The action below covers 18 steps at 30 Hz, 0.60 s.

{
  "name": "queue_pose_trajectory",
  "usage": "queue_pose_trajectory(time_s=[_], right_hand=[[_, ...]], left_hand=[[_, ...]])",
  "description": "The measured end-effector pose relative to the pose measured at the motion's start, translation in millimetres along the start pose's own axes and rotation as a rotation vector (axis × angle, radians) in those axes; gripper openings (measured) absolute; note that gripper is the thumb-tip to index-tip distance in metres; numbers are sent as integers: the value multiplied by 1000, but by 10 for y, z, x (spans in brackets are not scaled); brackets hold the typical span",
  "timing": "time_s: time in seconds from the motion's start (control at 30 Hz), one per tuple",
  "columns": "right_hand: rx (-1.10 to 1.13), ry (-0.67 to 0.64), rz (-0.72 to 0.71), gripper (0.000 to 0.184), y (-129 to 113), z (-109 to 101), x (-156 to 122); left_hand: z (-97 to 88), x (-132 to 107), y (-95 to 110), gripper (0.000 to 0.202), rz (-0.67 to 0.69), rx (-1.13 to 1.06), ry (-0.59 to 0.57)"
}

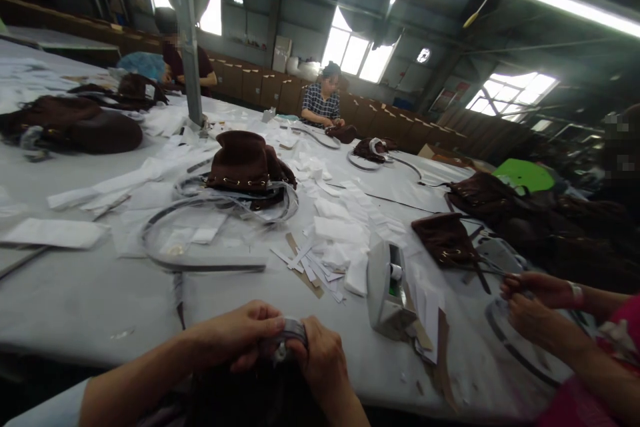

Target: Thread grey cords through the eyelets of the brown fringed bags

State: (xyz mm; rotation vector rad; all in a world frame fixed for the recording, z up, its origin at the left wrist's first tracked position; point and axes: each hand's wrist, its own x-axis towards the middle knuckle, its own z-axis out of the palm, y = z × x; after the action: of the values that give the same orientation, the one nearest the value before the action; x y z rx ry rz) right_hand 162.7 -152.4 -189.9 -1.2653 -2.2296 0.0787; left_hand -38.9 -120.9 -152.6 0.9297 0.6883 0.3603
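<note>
My left hand and my right hand meet at the near edge of the table. Both are closed around a grey strap-like piece with a small metal fitting, pinched between the fingers. Below my hands lies a dark brown item, mostly hidden in shadow. A brown suede bag sits on the table ahead, with grey straps looped around it. White paper strips lie scattered to its right.
A tape dispenser stands right of my hands. A co-worker's hands work at the right on another strap near a brown pouch. More brown bags lie far left. Two people sit at the table's far side. A pole rises from the table.
</note>
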Motion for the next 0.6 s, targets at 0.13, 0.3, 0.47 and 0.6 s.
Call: queue_pose_trajectory(time_s=[0.13,0.3,0.47,0.6], right_hand=[[97,-80,90,63,26,-45,131],[227,-13,344,62,333,-156,465],[-174,-170,401,34,675,80,836],[-325,-286,423,15,741,396,943]], left_hand=[[-61,70,-64,42,18,-109,89],[-129,92,-101,40,8,-240,154],[-120,90,-197,41,-39,-251,117],[-130,176,-402,50,-82,-195,111]])
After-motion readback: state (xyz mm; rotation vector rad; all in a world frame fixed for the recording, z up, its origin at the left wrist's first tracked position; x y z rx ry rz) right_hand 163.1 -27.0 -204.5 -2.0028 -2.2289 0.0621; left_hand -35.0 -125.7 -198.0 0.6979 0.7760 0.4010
